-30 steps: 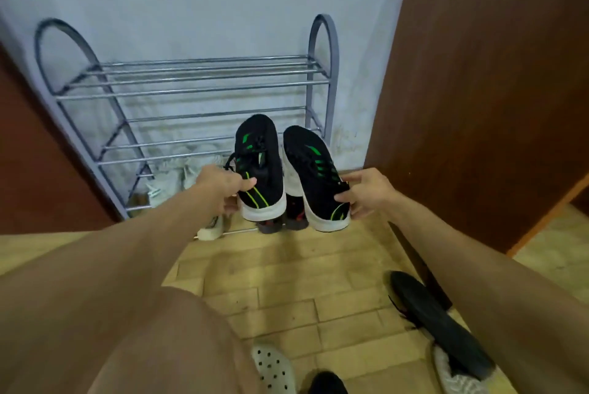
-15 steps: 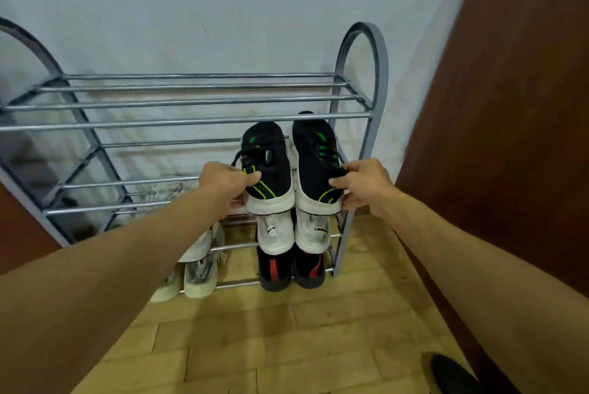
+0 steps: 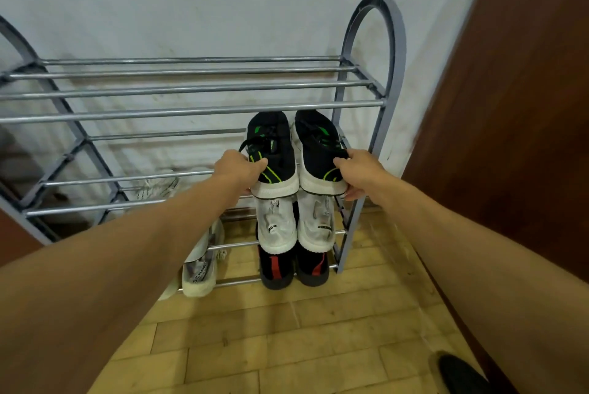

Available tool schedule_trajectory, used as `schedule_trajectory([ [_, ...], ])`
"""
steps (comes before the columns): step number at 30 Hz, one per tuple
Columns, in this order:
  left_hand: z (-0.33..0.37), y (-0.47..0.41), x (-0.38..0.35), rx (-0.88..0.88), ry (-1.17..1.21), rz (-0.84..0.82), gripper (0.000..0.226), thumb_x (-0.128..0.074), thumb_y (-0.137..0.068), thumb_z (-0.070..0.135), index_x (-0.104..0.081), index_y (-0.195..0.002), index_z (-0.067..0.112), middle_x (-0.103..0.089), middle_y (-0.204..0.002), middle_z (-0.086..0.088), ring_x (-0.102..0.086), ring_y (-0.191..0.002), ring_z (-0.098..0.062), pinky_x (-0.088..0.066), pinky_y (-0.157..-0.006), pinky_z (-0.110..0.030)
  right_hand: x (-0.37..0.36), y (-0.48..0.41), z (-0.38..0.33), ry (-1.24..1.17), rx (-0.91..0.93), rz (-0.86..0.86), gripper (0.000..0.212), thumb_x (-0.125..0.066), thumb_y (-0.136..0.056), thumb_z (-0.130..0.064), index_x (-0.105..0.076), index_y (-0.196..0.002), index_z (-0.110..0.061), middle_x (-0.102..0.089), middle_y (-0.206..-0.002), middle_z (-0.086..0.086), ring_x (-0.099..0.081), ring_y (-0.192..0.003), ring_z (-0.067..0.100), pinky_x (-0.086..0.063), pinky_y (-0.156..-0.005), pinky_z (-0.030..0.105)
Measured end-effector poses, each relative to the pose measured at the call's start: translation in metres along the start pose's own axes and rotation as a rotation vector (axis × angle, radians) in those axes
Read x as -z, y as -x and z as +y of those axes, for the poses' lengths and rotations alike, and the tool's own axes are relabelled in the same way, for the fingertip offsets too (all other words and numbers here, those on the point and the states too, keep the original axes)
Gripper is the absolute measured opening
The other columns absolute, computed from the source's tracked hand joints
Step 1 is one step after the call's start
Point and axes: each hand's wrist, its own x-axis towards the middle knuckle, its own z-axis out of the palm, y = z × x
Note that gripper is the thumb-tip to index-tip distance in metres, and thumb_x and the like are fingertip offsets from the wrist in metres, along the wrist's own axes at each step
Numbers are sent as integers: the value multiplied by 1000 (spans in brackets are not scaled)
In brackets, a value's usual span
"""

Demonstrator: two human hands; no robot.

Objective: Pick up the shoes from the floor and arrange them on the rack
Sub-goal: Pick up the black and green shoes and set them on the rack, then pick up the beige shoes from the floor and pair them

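Two bare forearms are being stretched forward over the tan plank floor, where a dark shoe is being cropped by the lower right corner. The left hand is being curled round the heel side of the left black shoe, and the right hand is gripping the heel of the right black shoe. Both green-striped shoes are being held side by side, toes toward the wall, at the right end of the metal rack, on the tier just under the top shelf. Below them, white shoes and black-and-red shoes are being stored.
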Motion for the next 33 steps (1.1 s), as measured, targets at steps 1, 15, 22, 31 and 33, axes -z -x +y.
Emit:
schedule_trajectory([
  [1, 0, 7, 1, -11, 5, -18, 28, -69, -84, 29, -64, -95, 3, -69, -106, -17, -66, -98, -33, -56, -87, -47, 0, 5, 3, -17, 10, 0, 36, -44, -100, -28, -51, -132, -13, -59, -123, 13, -65, -104, 33, -60, -74, 40],
  [15, -10, 203, -14, -85, -38, -195, 49, -70, -81, 32, -56, -124, 12, -58, -126, -8, -56, -110, -24, -50, -93, -40, 42, 158, 116, 149, 48, -58, 40, -52, -98, -22, -54, -136, -9, -57, -135, 8, -60, -106, 23, -54, -76, 32],
  [22, -56, 313, -71, 31, -188, -620, 34, -61, -87, 19, -61, -121, 11, -62, -126, -20, -62, -70, -16, -55, -84, -40, 57, 240, 225, 73, -173, -104, 39, -47, -100, -30, -55, -132, -9, -57, -116, 6, -57, -100, 22, -51, -83, 32],
  [31, -167, 401, -120, -33, -571, -889, 33, -62, -86, 25, -64, -117, 15, -62, -123, -1, -57, -113, -17, -45, -92, -25, 25, 338, 355, 27, -373, -135, 42, -46, -99, -35, -54, -134, -11, -56, -127, 10, -57, -117, 29, -51, -95, 41],
  [33, -184, 405, -115, -61, -688, -912, 37, -63, -86, 29, -61, -120, 16, -61, -126, -2, -56, -115, -19, -43, -87, -23, 15, 354, 378, 43, -412, -143, 43, -49, -98, -34, -55, -134, -10, -54, -134, 8, -55, -120, 29, -51, -97, 39],
])
